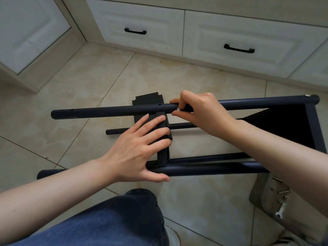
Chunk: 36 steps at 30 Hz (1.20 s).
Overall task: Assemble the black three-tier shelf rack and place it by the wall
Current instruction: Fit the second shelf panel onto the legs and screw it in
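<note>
The black rack lies on its side on the tiled floor. Its upper pole (110, 110) runs left to right, and a lower pole (213, 169) lies nearer me. One black shelf panel (291, 125) is fixed at the right end. A second black shelf panel (148, 100) stands between the poles in the middle. My left hand (140, 148) is pressed on this middle panel, fingers over its edge and thumb on the lower pole. My right hand (200, 112) pinches a small silver screw (178, 109) against the upper pole.
A clear plastic bag (273, 197) with several screws and a small white wrench lies on the floor at the lower right. White cabinet drawers (239, 38) with black handles line the far side. My knee in blue jeans (113, 221) is at the bottom.
</note>
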{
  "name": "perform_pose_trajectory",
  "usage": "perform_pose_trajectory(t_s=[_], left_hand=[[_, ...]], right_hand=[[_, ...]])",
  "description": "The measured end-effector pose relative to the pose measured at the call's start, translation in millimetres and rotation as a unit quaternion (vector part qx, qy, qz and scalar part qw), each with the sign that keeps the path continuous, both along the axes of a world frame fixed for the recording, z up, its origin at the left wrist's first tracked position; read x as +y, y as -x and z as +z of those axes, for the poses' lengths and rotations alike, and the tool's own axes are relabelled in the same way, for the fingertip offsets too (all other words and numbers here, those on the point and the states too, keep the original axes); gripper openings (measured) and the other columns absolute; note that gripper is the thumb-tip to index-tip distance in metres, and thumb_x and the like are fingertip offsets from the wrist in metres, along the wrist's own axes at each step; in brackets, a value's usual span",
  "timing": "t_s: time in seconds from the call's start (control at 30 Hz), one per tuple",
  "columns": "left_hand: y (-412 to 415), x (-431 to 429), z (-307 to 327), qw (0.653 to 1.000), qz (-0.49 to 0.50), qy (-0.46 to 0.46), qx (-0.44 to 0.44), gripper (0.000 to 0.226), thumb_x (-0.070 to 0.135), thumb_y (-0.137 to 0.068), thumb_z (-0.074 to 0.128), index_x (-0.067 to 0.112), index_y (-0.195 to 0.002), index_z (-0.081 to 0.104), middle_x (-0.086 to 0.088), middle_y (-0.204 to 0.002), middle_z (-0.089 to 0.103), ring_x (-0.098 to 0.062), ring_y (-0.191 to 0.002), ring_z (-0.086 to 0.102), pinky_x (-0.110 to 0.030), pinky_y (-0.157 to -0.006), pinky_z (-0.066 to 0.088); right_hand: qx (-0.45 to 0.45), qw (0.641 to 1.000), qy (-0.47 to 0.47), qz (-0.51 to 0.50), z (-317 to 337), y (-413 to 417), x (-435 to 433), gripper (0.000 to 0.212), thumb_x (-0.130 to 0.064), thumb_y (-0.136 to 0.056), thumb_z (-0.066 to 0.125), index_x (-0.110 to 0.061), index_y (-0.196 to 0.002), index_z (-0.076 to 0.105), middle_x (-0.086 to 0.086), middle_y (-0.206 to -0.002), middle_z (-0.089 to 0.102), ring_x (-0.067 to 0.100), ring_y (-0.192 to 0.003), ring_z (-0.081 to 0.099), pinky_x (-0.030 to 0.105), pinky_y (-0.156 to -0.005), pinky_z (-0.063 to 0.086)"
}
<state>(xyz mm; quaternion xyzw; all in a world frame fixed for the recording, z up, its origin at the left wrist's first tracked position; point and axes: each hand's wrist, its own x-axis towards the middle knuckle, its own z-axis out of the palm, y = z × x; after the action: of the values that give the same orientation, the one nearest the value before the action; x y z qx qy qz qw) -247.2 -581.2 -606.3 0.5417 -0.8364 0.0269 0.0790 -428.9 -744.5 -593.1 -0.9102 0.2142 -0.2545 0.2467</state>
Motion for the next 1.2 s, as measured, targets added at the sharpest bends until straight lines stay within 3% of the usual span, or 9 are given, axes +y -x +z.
perform_pose_trajectory(t_s=[0.6, 0.7, 0.8, 0.87, 1.0, 1.13, 1.2], left_hand=[[0.9, -2.7, -1.0, 1.0, -0.003, 0.007, -0.017, 0.085, 0.084, -0.075, 0.061, 0.009, -0.114, 0.07, -0.011, -0.128, 0.064, -0.039, -0.144, 0.041, -0.059, -0.121, 0.025], [0.2, 0.8, -3.6, 1.0, -0.008, 0.007, -0.007, 0.085, 0.082, -0.077, 0.06, 0.008, -0.117, 0.069, -0.013, -0.134, 0.062, -0.038, -0.147, 0.036, -0.059, -0.121, 0.025], [-1.7, 2.2, -5.7, 1.0, -0.008, -0.004, 0.003, 0.086, 0.082, -0.08, 0.057, 0.009, -0.122, 0.067, -0.013, -0.145, 0.055, -0.035, -0.152, 0.027, -0.058, -0.122, 0.023], [-2.5, 1.9, -6.2, 1.0, -0.007, -0.016, 0.012, 0.087, 0.083, -0.08, 0.056, 0.01, -0.126, 0.065, -0.012, -0.151, 0.05, -0.033, -0.154, 0.022, -0.057, -0.123, 0.022], [-3.0, 2.4, -5.5, 0.999, -0.018, -0.032, 0.031, 0.087, 0.085, -0.078, 0.056, 0.015, -0.129, 0.058, -0.009, -0.153, 0.047, -0.031, -0.155, 0.019, -0.057, -0.122, 0.021], [-4.9, 1.7, -4.7, 0.998, -0.02, -0.042, 0.045, 0.084, 0.083, -0.077, 0.059, 0.017, -0.129, 0.057, -0.007, -0.153, 0.047, -0.03, -0.156, 0.017, -0.061, -0.121, 0.022], [-4.1, 1.7, -5.2, 0.998, -0.019, -0.04, 0.053, 0.081, 0.08, -0.077, 0.063, 0.016, -0.127, 0.058, -0.007, -0.151, 0.049, -0.031, -0.155, 0.018, -0.061, -0.12, 0.023]], right_hand=[[-0.008, 1.0, 0.017, 0.002, 0.1, 1.9, 3.5, 0.023, -0.015, -0.089, 0.073, 0.001, -0.086, 0.057, 0.016, -0.114, 0.072, 0.021, -0.107, 0.07, 0.042, -0.081, 0.059], [-0.013, 1.0, 0.019, 0.003, 1.5, 3.9, 10.1, 0.022, -0.015, -0.089, 0.073, 0.001, -0.086, 0.059, 0.015, -0.117, 0.07, 0.023, -0.112, 0.068, 0.042, -0.089, 0.056], [-0.04, 0.997, 0.049, 0.042, -1.6, 13.7, 24.8, 0.02, -0.017, -0.089, 0.072, 0.001, -0.084, 0.063, 0.016, -0.115, 0.07, 0.022, -0.122, 0.06, 0.032, -0.101, 0.05], [-0.033, 0.995, 0.054, 0.075, -10.0, 25.0, 35.9, 0.024, -0.021, -0.089, 0.07, 0.002, -0.085, 0.066, 0.018, -0.112, 0.069, 0.023, -0.119, 0.062, 0.034, -0.097, 0.053], [0.073, 0.994, -0.041, 0.065, -23.6, 36.6, 45.8, 0.022, -0.027, -0.088, 0.071, -0.006, -0.095, 0.071, 0.008, -0.107, 0.066, 0.019, -0.097, 0.067, 0.036, -0.084, 0.055], [0.094, 0.984, -0.153, 0.016, -29.1, 28.6, 42.7, 0.02, -0.028, -0.087, 0.074, -0.012, -0.1, 0.076, -0.002, -0.095, 0.07, 0.012, -0.082, 0.066, 0.017, -0.077, 0.049], [0.12, 0.973, -0.197, 0.03, -32.9, 24.0, 41.8, 0.021, -0.028, -0.089, 0.072, -0.014, -0.104, 0.078, -0.003, -0.098, 0.075, 0.005, -0.085, 0.066, 0.01, -0.078, 0.047]])
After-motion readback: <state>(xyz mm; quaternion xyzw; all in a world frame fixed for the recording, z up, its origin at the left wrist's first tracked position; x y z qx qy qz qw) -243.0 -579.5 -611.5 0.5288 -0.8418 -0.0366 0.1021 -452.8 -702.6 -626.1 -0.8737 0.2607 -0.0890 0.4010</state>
